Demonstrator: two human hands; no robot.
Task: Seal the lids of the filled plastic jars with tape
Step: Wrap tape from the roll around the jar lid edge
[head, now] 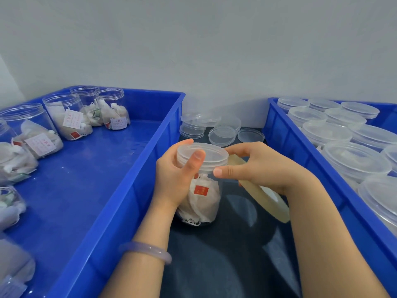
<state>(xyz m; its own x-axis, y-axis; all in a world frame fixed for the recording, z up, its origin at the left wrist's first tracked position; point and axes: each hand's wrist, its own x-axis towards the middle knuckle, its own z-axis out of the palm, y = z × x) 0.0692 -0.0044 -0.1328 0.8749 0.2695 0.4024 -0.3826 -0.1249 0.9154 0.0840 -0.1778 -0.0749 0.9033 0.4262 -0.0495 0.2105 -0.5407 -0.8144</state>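
Head view: left hand [171, 179] grips jar lid [206, 154]; right hand [264, 168] holds tape roll [274, 200]; loose lids [221, 134] beyond; blue crates [129, 168] flanking.

Clear plastic jar [200, 188], glossy blue crate [120, 203]

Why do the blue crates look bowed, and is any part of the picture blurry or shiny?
Head view: the wide-angle lens bows the left crate and right crate; jars at the lower left corner smear; the held jar is sharp; light is soft, with faint glints on the left crate's floor.
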